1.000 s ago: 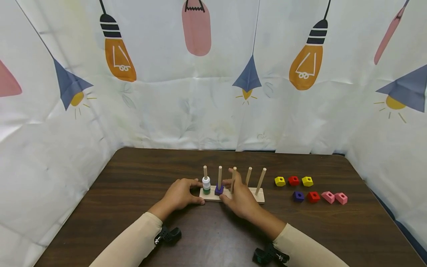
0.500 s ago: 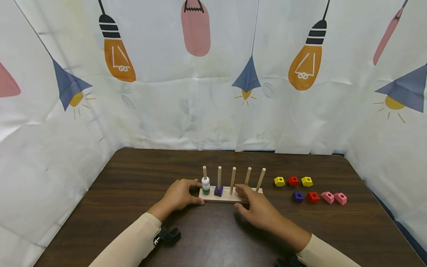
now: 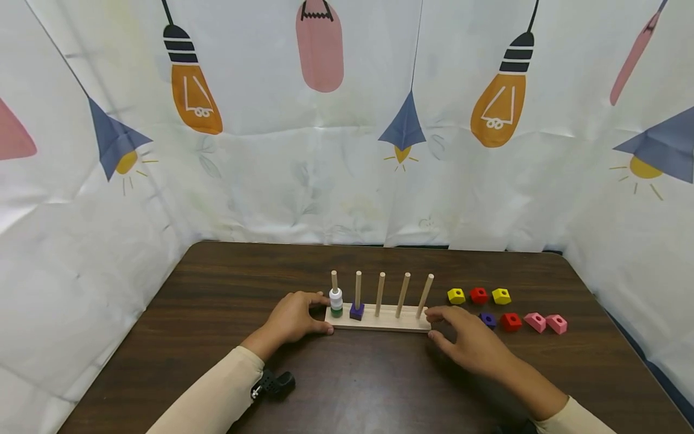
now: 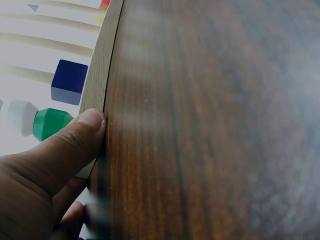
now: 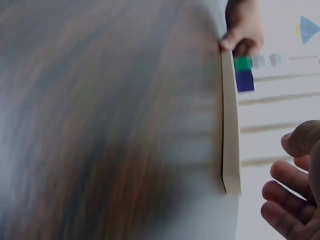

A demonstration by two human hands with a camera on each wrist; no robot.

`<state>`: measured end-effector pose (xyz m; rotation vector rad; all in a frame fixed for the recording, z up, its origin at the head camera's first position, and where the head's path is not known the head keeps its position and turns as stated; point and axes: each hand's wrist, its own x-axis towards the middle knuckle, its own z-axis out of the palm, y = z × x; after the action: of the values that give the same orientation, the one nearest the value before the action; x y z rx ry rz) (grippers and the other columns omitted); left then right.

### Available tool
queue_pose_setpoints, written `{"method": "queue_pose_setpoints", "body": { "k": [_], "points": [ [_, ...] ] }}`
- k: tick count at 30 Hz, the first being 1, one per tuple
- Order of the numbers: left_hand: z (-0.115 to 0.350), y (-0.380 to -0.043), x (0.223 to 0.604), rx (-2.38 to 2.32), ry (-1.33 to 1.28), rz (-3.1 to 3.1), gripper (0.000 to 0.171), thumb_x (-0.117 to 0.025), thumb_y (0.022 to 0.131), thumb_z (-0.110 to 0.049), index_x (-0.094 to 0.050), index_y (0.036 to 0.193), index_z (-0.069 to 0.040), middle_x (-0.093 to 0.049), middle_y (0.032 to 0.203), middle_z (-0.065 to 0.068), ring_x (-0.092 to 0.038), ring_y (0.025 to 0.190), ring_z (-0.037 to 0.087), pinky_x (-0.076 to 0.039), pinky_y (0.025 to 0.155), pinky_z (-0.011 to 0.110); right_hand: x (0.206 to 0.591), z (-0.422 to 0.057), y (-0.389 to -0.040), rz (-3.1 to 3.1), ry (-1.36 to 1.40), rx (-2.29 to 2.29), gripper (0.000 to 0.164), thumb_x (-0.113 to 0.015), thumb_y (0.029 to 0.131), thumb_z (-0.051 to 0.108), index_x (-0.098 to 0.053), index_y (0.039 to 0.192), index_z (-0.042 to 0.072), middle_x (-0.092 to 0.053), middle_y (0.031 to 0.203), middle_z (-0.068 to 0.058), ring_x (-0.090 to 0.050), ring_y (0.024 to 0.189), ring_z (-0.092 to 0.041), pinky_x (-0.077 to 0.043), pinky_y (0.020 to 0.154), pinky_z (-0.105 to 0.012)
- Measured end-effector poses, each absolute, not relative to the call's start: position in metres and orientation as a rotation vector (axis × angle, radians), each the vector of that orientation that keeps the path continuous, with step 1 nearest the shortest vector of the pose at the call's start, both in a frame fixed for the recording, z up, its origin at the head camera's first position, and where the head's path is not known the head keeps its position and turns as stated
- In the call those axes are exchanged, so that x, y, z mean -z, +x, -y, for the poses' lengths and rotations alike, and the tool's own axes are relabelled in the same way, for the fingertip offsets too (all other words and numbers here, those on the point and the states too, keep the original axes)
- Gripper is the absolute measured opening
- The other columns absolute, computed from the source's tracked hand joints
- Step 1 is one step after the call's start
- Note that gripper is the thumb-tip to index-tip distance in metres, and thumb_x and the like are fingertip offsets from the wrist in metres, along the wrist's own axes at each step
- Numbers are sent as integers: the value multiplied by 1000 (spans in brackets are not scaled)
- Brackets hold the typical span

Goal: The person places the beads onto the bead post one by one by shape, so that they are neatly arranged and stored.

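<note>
A pale wooden peg board (image 3: 390, 320) with several upright pegs lies on the brown table. My left hand (image 3: 295, 316) grips its left end, thumb along the front edge; the left wrist view shows the thumb pressed to the wood. White beads (image 3: 335, 295) sit over a green bead (image 3: 337, 313) on the leftmost peg. A dark blue block (image 4: 69, 80) is at the foot of the second peg, and the other pegs are bare. My right hand (image 3: 474, 340) is at the board's right end, fingers loosely bent and holding nothing, thumb apart from them.
Loose blocks lie right of the board: yellow (image 3: 456, 296) and red (image 3: 479, 295) ones in a back row, then blue (image 3: 488, 319), red (image 3: 511, 322) and pink (image 3: 535, 322) in front. The right hand overlaps the blue one. A printed white curtain (image 3: 347, 181) hangs behind.
My right hand has moved right along the board, from around the middle peg to the right end. The left hand and the beads on the pegs stay in place.
</note>
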<state>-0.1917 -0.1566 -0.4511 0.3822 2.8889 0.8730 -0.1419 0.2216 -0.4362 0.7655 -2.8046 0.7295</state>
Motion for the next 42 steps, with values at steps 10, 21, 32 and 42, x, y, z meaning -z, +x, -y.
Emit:
{"method": "queue_pose_setpoints", "body": {
  "k": [10,21,32,42],
  "points": [
    [154,-191,453,-870,376,-2880,55,-95,70,-43,-77,120,-29,-63,139,8,-54,132,39,-43,105,56,435,-270,-145,2777,596,-707,42,-83,88,12,-68,126,5,-68,123,-10,-62,118,-36,-50,94,-59],
    [151,-190,451,-870,380,-2873,55,-95,70,-42,-77,121,-28,-63,140,9,-53,132,41,-42,106,57,444,-312,-150,2820,549,-597,39,-85,82,10,-71,118,2,-69,115,-12,-59,111,-38,-49,92,-59],
    [153,-192,451,-876,370,-2871,55,-95,70,-42,-77,120,-28,-63,140,9,-53,133,40,-42,106,57,449,-319,-156,2849,558,-544,30,-86,80,7,-74,108,8,-71,109,-9,-59,112,-37,-53,89,-56],
    [155,-191,449,-881,362,-2872,56,-95,69,-41,-78,120,-26,-63,140,9,-54,132,38,-43,106,55,446,-310,-160,2848,608,-526,28,-86,81,8,-75,107,10,-72,108,-6,-63,108,-34,-53,89,-56]
  ]
}}
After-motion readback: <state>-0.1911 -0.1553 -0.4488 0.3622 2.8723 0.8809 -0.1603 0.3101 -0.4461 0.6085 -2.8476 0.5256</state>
